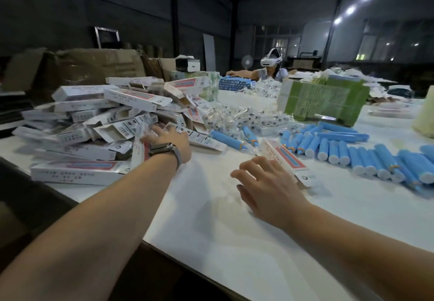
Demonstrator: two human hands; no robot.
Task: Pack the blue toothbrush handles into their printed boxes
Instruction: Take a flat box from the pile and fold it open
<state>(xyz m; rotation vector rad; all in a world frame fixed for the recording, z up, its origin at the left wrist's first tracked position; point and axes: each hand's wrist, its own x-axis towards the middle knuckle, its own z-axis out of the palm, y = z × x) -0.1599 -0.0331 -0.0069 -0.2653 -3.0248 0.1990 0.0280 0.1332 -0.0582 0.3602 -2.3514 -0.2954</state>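
A big heap of white printed boxes point(98, 117) covers the left of the white table point(211, 218). My left hand point(169, 142), with a watch on the wrist, reaches into the heap's right edge, fingers spread and touching boxes; whether it grips one I cannot tell. My right hand point(265, 188) hovers over the table with fingers loosely curled and holds nothing. Just beyond it lies one printed box point(285, 159) with a red stripe. Rows of blue toothbrush handles point(366, 157) lie at the right, and two more handles point(232, 139) lie near the middle.
Small clear packets point(234, 115) are scattered mid-table. A green block of stacked cartons point(324, 101) stands behind the handles. Another person wearing a headset point(271, 65) works at the far end beside more blue handles point(234, 83). Brown cardboard cartons point(89, 65) stand at the back left.
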